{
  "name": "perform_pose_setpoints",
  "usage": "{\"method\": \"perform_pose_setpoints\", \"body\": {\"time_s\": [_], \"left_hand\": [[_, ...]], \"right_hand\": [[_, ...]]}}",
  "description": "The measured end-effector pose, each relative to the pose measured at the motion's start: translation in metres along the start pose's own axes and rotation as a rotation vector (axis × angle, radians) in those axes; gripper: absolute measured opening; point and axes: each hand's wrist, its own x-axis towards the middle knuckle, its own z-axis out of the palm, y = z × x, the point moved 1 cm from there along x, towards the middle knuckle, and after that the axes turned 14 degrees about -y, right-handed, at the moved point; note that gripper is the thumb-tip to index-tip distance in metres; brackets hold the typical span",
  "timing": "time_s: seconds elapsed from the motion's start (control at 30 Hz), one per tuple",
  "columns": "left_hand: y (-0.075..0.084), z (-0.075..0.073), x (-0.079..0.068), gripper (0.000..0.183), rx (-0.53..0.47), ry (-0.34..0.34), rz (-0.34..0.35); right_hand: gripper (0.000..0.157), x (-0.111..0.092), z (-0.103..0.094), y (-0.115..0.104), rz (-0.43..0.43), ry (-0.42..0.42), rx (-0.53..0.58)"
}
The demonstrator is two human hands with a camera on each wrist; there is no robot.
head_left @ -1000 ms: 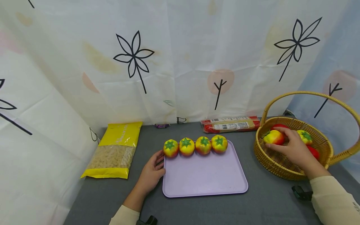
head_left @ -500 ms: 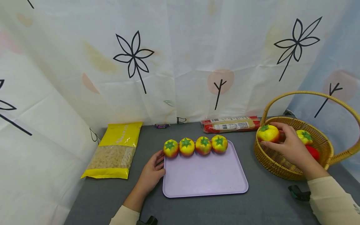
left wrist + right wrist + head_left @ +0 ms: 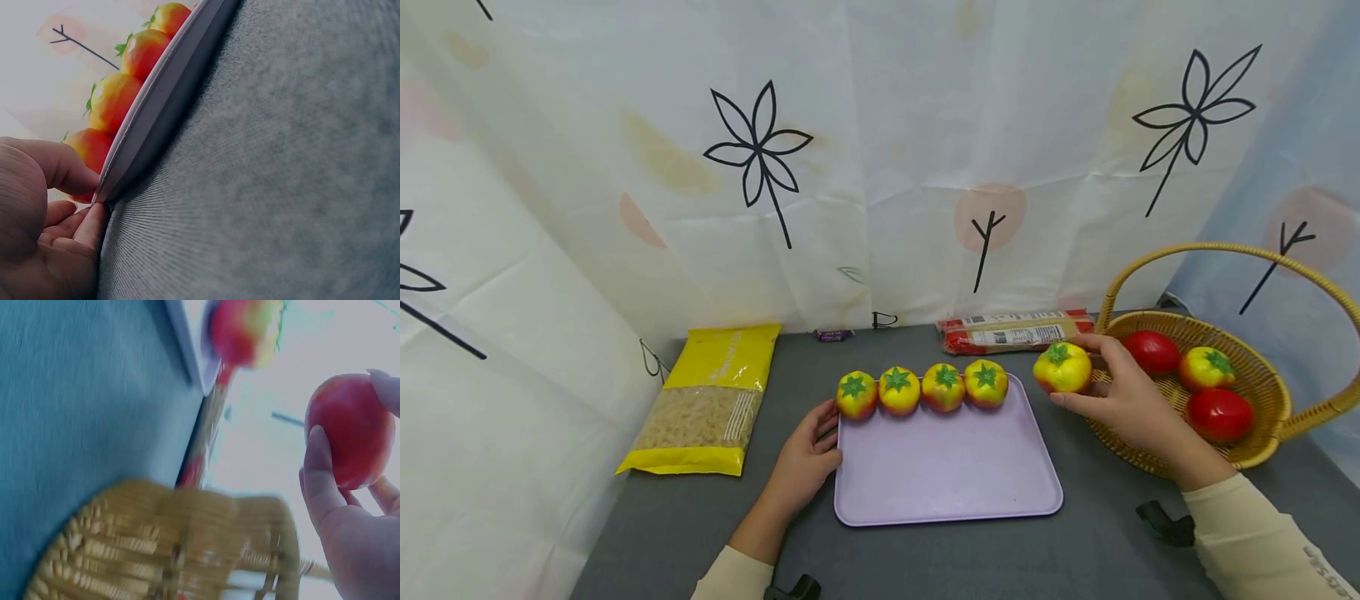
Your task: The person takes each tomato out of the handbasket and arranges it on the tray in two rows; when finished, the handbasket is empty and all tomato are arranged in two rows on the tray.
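The held fruit point(image 3: 1063, 367), yellow and red with a green leafy cap, is positioned off the surface point(image 3: 925, 567), between the tray point(image 3: 951, 475) and the basket's left side. The right hand point(image 3: 1123, 392) grips it between thumb and fingers from the right. The fruit is nearly round, with no marked long axis; its cap faces upward.

Governing relation: the held fruit lies just right of the tray's far right corner, roughly in line with the row of four fruits point(image 3: 943, 388) along the far edge. The tray's middle lies to its left and nearer. The right hand is the nearer hand; the left hand point(image 3: 805, 458) is well apart, across the tray.

The left hand touches the tray's left rim with thumb and fingers. Whether it pinches the rim cannot be told.

The basket point(image 3: 1195, 329), at right, contains two red fruits point(image 3: 1219, 416) and one capped yellow fruit point(image 3: 1201, 369). A red-ended packet point(image 3: 1015, 332) lies beyond the tray; a yellow bag point(image 3: 703, 400) lies at left. A patterned curtain point(image 3: 910, 167) hangs behind.
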Motion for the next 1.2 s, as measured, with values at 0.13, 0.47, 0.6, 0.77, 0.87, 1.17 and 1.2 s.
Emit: {"method": "perform_pose_setpoints", "body": {"time_s": [0.13,0.47,0.6,0.77,0.87,1.17,1.2], "left_hand": [[-0.001,0.000,0.000,0.081,0.000,-0.002,0.002],[0.000,0.000,0.000,0.081,0.003,0.001,-0.003],[-0.001,0.000,0.000,0.081,0.005,-0.001,-0.002],[-0.003,0.000,0.001,0.081,0.006,-0.001,0.008],[-0.003,0.000,0.001,0.081,0.005,-0.001,0.009],[-0.003,-0.001,0.000,0.081,0.009,-0.004,0.015],[-0.002,-0.001,0.000,0.081,0.009,-0.004,0.015]], "right_hand": [[0.084,0.004,0.016,-0.008,-0.062,-0.047,0.024],[0.077,0.014,0.056,-0.026,-0.117,-0.156,0.033],[0.075,0.018,0.071,-0.030,-0.152,-0.195,0.065],[0.075,0.026,0.089,-0.037,-0.152,-0.264,0.104],[0.076,0.030,0.100,-0.042,-0.144,-0.304,0.125],[0.072,0.044,0.130,-0.053,-0.179,-0.377,0.133],[0.071,0.046,0.133,-0.054,-0.180,-0.384,0.131]]}}
